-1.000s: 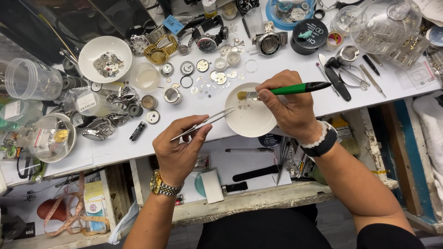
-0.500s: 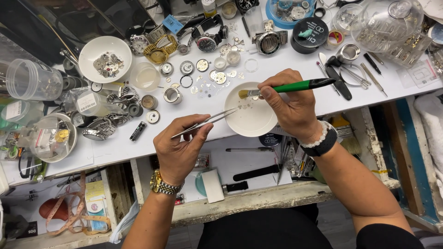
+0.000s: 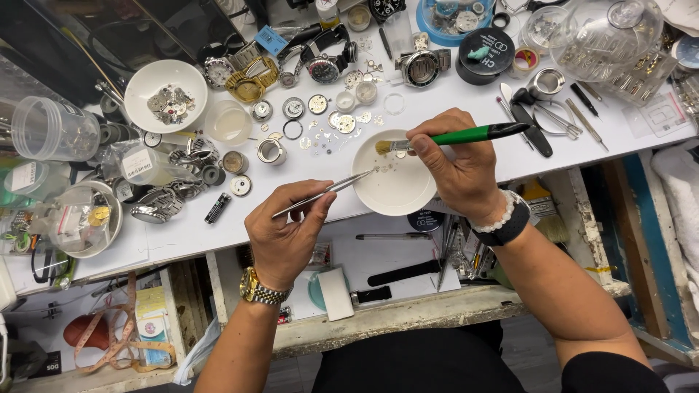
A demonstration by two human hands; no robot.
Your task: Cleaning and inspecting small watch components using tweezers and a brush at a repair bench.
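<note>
Head view: left hand (image 3: pixel 285 231) pinches slim metal tweezers (image 3: pixel 324 192), tips reaching into the small white dish (image 3: pixel 397 191) at the near edge of the white bench top (image 3: pixel 451 94). Right hand (image 3: pixel 455 164) grips a green-handled brush (image 3: pixel 455 137), bristles over the dish's far rim. Small watch parts (image 3: pixel 384 167) lie inside the dish.

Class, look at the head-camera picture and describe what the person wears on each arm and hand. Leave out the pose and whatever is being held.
The left hand is bare, and a gold-coloured metal wristwatch with a link band sits on its wrist. The right hand is bare too; its wrist carries a bracelet of white beads beside a black band. Both forearms are uncovered, and a dark short sleeve shows on the right upper arm.
</note>
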